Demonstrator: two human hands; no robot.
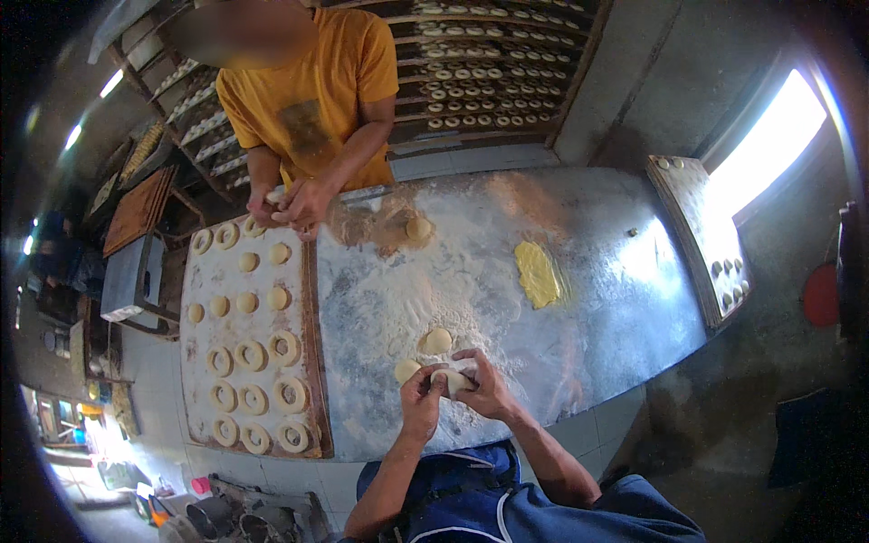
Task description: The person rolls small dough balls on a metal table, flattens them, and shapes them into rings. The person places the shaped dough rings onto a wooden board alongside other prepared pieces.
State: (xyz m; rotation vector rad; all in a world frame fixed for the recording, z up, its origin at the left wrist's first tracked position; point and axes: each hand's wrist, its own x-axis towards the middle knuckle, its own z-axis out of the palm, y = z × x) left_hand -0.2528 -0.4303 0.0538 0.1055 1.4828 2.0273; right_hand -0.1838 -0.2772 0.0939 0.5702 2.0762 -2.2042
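Between my two hands, near the front edge of the floured table, is a pale piece of dough (456, 382). My left hand (420, 404) pinches its left end with thumb and fingers. On the other end my right hand (490, 389) grips with the thumb side, its index finger raised and bent. One dough ball (407, 370) lies just beyond my left fingers, partly hidden by them. Another dough ball (437, 341) rests in the flour (425, 303) a little farther off.
To the left, a board (204, 271) bears dough rings (255, 398) and dough balls (247, 302). Across the table (615, 290), a co-worker in a yellow shirt (312, 86) handles dough near a lone dough ball (418, 228). Yellow fat (538, 273) lies right of centre. Stacked boards (692, 226) stand at the right end.
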